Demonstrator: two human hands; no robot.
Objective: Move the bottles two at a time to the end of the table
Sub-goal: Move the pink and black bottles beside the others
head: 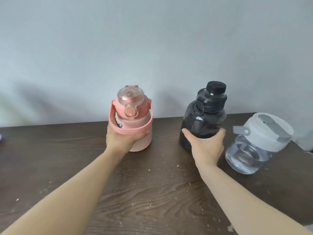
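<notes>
A pink bottle (pixel 135 122) with a clear flip lid and a pink carry strap stands near the wall at the table's middle. My left hand (pixel 122 139) grips its lower body, fingers wrapped under the strap. To its right is a dark smoky bottle (pixel 203 119) with a black screw cap, and my right hand (pixel 205 145) is closed around its lower half. A clear bottle (pixel 254 150) with a pale grey lid stands at the far right, just beside my right hand and touched by neither hand.
The dark wooden table (pixel 152 192) runs left to right against a pale wall (pixel 152 48). Its right end lies just past the clear bottle. A small purple thing (pixel 0 137) shows at the left edge of the view.
</notes>
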